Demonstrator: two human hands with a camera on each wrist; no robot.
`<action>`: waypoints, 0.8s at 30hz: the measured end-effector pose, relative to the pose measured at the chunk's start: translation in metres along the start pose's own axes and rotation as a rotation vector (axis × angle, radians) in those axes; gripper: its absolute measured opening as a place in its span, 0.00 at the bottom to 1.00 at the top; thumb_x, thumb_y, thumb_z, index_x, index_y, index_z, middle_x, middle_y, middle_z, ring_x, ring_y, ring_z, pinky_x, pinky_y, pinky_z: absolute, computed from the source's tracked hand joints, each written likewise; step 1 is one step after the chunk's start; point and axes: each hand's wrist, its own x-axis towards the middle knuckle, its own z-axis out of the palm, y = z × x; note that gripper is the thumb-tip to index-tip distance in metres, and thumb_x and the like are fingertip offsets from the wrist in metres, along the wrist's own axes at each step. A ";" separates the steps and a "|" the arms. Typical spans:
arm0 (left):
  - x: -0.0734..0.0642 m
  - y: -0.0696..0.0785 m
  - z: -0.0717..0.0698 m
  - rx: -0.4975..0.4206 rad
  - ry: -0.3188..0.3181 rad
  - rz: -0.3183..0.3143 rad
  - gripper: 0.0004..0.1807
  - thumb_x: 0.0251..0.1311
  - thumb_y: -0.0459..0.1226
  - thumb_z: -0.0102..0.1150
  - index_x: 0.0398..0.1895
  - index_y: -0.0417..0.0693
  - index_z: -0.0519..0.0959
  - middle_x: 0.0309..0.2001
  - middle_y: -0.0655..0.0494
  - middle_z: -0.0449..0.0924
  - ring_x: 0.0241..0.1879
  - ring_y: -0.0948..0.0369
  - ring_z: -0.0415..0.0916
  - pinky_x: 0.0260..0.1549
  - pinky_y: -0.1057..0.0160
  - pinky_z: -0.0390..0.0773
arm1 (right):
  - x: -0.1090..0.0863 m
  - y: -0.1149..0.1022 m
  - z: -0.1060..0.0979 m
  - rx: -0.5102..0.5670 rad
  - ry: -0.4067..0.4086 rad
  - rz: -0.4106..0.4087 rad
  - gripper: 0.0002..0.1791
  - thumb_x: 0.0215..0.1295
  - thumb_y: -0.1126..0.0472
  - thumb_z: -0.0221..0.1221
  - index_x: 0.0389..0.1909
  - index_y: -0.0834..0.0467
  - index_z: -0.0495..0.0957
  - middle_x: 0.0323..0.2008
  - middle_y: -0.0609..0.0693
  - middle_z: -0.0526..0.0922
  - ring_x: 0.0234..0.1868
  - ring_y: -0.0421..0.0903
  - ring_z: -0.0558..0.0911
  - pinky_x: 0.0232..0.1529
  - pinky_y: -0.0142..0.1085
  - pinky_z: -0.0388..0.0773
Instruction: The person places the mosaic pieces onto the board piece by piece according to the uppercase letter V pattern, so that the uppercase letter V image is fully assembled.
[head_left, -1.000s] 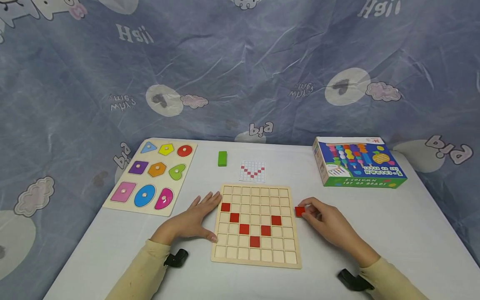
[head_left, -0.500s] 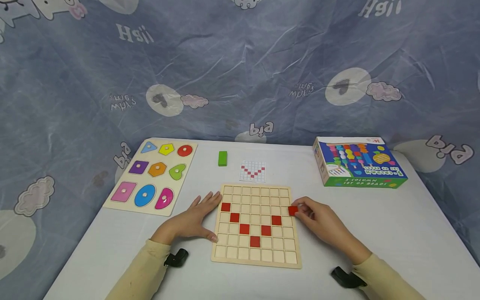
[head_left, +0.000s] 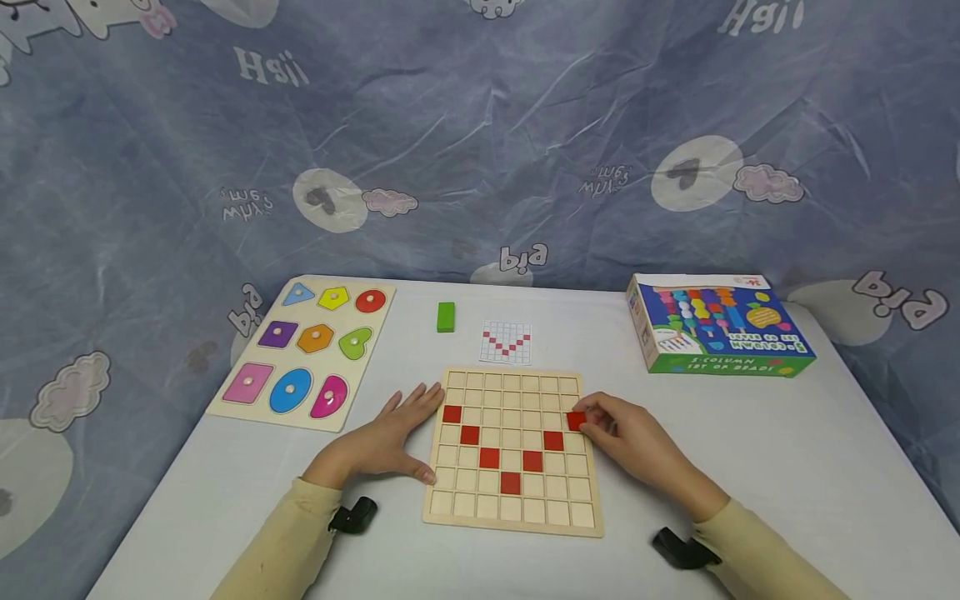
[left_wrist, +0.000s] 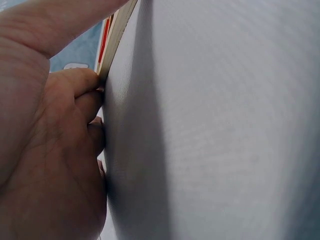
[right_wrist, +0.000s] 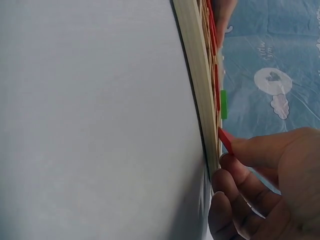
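A wooden grid board [head_left: 513, 515] lies on the table, with several red square tiles set in its cells in a V shape. My right hand [head_left: 637, 437] pinches another red tile [head_left: 575, 421] between thumb and fingers at the board's right edge. In the right wrist view that tile [right_wrist: 225, 140] is tilted, one edge at the board's surface. Along the board's left side, my left hand [head_left: 382, 437] rests with fingers spread, fingertips and thumb touching the edge. The left wrist view has the left hand [left_wrist: 60, 130] against the board's side.
Beyond the board lies a small card [head_left: 506, 342] printed with a red V pattern. A green block [head_left: 446, 317] is left of the card. A shape puzzle board [head_left: 300, 354] sits at the left, and a bead-set box [head_left: 720, 325] stands at the back right.
My right hand has moved left, carrying the red tile from beside the board onto its right edge column. The left hand stays where it was.
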 end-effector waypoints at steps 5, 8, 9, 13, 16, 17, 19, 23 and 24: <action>0.000 0.000 0.000 0.000 -0.002 0.001 0.71 0.38 0.54 0.83 0.83 0.48 0.48 0.82 0.54 0.43 0.81 0.52 0.34 0.78 0.44 0.33 | 0.002 -0.002 0.003 0.027 -0.001 -0.007 0.11 0.66 0.63 0.68 0.48 0.52 0.82 0.30 0.39 0.77 0.32 0.39 0.75 0.30 0.29 0.74; 0.000 -0.001 0.001 0.004 -0.002 0.002 0.71 0.39 0.55 0.83 0.83 0.48 0.48 0.82 0.54 0.42 0.81 0.52 0.34 0.78 0.44 0.33 | 0.003 -0.002 0.005 0.039 0.006 -0.024 0.11 0.65 0.64 0.68 0.48 0.53 0.82 0.30 0.39 0.77 0.31 0.39 0.75 0.30 0.29 0.74; 0.000 -0.001 0.001 0.006 -0.002 0.003 0.71 0.39 0.55 0.83 0.83 0.48 0.48 0.82 0.54 0.43 0.81 0.52 0.34 0.78 0.44 0.33 | 0.003 -0.002 0.005 0.042 0.009 -0.027 0.11 0.65 0.64 0.68 0.47 0.53 0.82 0.30 0.39 0.77 0.31 0.39 0.75 0.30 0.29 0.74; 0.000 -0.001 0.000 0.004 -0.001 -0.002 0.71 0.38 0.55 0.83 0.83 0.48 0.48 0.82 0.54 0.43 0.81 0.52 0.34 0.78 0.44 0.33 | 0.004 -0.002 0.006 0.046 0.013 -0.020 0.11 0.65 0.64 0.68 0.46 0.52 0.81 0.30 0.40 0.76 0.31 0.40 0.75 0.30 0.30 0.74; 0.000 0.000 0.000 -0.002 -0.003 -0.007 0.71 0.38 0.54 0.83 0.83 0.48 0.48 0.82 0.54 0.43 0.81 0.52 0.34 0.78 0.44 0.32 | 0.004 -0.001 0.007 0.037 0.014 -0.011 0.11 0.64 0.64 0.69 0.45 0.50 0.81 0.31 0.40 0.76 0.32 0.40 0.74 0.31 0.30 0.75; 0.000 0.000 0.000 -0.004 -0.003 -0.007 0.71 0.38 0.54 0.83 0.83 0.48 0.48 0.82 0.54 0.43 0.81 0.52 0.34 0.78 0.44 0.32 | 0.004 -0.001 0.007 0.034 0.017 -0.014 0.11 0.64 0.65 0.69 0.44 0.50 0.81 0.31 0.40 0.76 0.32 0.40 0.74 0.30 0.30 0.74; 0.000 0.001 0.000 -0.005 -0.005 -0.007 0.71 0.38 0.54 0.83 0.83 0.48 0.48 0.82 0.54 0.43 0.81 0.52 0.34 0.78 0.44 0.33 | 0.004 0.000 0.008 0.031 0.024 -0.019 0.12 0.63 0.66 0.69 0.44 0.51 0.81 0.33 0.41 0.76 0.33 0.40 0.74 0.31 0.30 0.74; 0.000 0.001 0.000 -0.003 -0.006 -0.008 0.71 0.38 0.54 0.83 0.83 0.48 0.48 0.82 0.54 0.43 0.81 0.52 0.34 0.78 0.44 0.33 | 0.003 0.000 0.008 0.031 0.036 -0.035 0.13 0.62 0.68 0.69 0.44 0.53 0.81 0.36 0.45 0.77 0.33 0.40 0.74 0.31 0.30 0.74; 0.000 0.001 0.000 -0.002 -0.007 -0.008 0.71 0.38 0.54 0.83 0.83 0.48 0.48 0.82 0.54 0.43 0.81 0.52 0.34 0.78 0.44 0.33 | 0.003 0.000 0.008 0.029 0.038 -0.036 0.13 0.62 0.68 0.69 0.45 0.53 0.81 0.37 0.45 0.77 0.33 0.39 0.73 0.31 0.30 0.74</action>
